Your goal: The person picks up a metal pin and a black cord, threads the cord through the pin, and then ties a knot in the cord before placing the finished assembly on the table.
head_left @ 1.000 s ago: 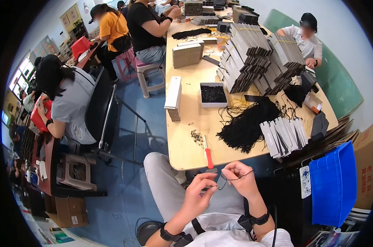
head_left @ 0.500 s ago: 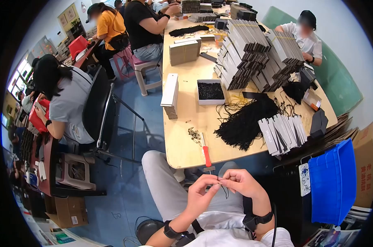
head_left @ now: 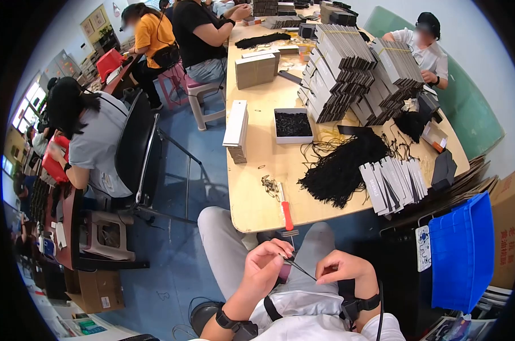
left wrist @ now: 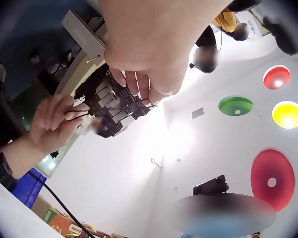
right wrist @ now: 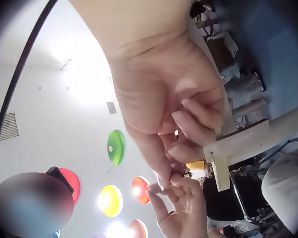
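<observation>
A thin black cord (head_left: 304, 270), looped double, is stretched between the two hands above the lap. My left hand (head_left: 263, 266) pinches one end of it between thumb and fingertips. At the other end, lower and to the right, the thumb and index finger of my right hand (head_left: 345, 267) pinch it. In the left wrist view the cord (left wrist: 120, 107) runs taut across the gap between the hands. A red-handled tool (head_left: 286, 215) lies just beyond the left hand, its metal end past the table edge. Farther up lies a bundle of black cords (head_left: 342, 170).
Fanned grey-white cards (head_left: 394, 184) lie right of the bundle. A white box (head_left: 294, 139) of small black pieces and tall banded card stacks (head_left: 334, 74) stand farther back. Small metal pieces (head_left: 270, 184) lie near the tool. A blue crate (head_left: 461, 256) stands at right; several people sit around.
Half a second ago the hands met at the fingertips with a cord loop hanging below. Now they have drawn apart, right hand to the right and down, with the cord pulled taut between them.
</observation>
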Demonstrator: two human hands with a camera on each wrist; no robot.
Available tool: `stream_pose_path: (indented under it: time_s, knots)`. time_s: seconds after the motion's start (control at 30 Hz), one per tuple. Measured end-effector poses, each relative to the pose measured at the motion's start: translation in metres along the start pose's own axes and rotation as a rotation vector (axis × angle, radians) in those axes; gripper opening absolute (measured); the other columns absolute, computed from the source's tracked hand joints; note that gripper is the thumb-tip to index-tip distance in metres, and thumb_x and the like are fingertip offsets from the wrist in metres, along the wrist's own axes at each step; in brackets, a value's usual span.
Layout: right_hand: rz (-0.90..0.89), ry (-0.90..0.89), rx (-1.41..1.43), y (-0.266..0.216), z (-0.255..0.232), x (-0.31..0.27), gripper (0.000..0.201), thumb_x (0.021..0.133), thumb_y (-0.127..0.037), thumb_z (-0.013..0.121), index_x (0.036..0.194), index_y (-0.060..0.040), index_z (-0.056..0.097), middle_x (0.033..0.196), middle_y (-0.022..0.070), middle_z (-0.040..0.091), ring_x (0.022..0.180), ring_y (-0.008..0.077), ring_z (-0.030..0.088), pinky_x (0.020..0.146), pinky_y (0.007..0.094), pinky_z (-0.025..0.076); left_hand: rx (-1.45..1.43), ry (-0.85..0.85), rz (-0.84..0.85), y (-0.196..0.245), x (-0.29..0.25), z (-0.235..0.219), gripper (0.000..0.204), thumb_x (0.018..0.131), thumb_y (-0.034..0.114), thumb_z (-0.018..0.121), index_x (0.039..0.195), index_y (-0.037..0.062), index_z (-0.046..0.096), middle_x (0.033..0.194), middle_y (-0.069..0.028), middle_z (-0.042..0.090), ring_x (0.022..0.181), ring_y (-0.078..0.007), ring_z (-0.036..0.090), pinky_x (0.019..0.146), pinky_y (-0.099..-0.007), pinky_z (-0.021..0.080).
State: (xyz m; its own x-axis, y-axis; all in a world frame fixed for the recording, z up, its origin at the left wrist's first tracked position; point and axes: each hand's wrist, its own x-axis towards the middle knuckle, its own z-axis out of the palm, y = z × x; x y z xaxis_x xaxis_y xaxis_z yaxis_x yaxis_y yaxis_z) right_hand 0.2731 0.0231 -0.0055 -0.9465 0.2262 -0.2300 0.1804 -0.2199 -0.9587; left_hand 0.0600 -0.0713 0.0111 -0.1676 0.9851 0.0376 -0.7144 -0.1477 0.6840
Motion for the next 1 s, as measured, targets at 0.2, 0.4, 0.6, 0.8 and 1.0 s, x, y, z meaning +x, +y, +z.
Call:
stream_pose_path:
  time_s: [0.2,0.4,0.6,0.8,1.0]
  knots:
    - [-0.046,-0.026,0.096,0.012,0.001,0.008,0.017,0.085,-0.012,0.069,0.096,-0.0007,0.064,0.081,-0.0011,0.061,0.069,0.0051,0.051,0.061,0.0203,0.040,0.202,-0.091,0.057,0.001,-0.004,0.007,0.010,0.085,0.011,0.067,0.085,0.0039,0.061,0.087,-0.0069,0.058,0.093,-0.0203,0.051,0.088,-0.0362,0.040]
    - [-0.183,0.392,0.453,-0.013,0.013,0.023,0.026,0.087,-0.008,0.065,0.111,0.0004,0.060,0.089,0.0017,0.062,0.070,0.0035,0.052,0.057,0.0164,0.039,0.554,-0.295,0.013,0.000,-0.007,-0.004,0.005,0.086,0.004,0.063,0.090,0.0019,0.062,0.095,-0.0069,0.063,0.098,-0.0204,0.054,0.089,-0.0340,0.041]
    - [-0.314,0.468,0.276,-0.017,0.014,0.034,0.015,0.088,-0.008,0.065,0.101,-0.0001,0.062,0.083,0.0039,0.065,0.063,0.0048,0.054,0.051,0.0175,0.039,0.653,-0.326,-0.070,-0.002,-0.009,-0.007,0.003,0.088,0.003,0.061,0.089,0.0009,0.061,0.094,-0.0101,0.060,0.093,-0.0190,0.055,0.086,-0.0331,0.044]
    - [-0.216,0.469,0.197,-0.025,0.011,0.026,0.011,0.086,-0.005,0.065,0.095,0.0016,0.063,0.082,0.0066,0.066,0.061,0.0080,0.058,0.048,0.0196,0.041,0.471,-0.237,-0.183,-0.009,-0.012,-0.013,0.008,0.091,0.007,0.059,0.092,-0.0006,0.059,0.101,-0.0106,0.058,0.095,-0.0179,0.056,0.081,-0.0311,0.048]
    - [-0.283,0.577,0.165,-0.026,0.012,0.026,0.007,0.082,0.007,0.064,0.088,0.0047,0.064,0.081,0.0145,0.068,0.065,0.0187,0.067,0.052,0.0233,0.051,0.473,-0.233,-0.190,-0.010,-0.012,-0.010,0.009,0.092,0.008,0.057,0.093,-0.0002,0.059,0.102,-0.0108,0.058,0.095,-0.0167,0.056,0.078,-0.0287,0.049]
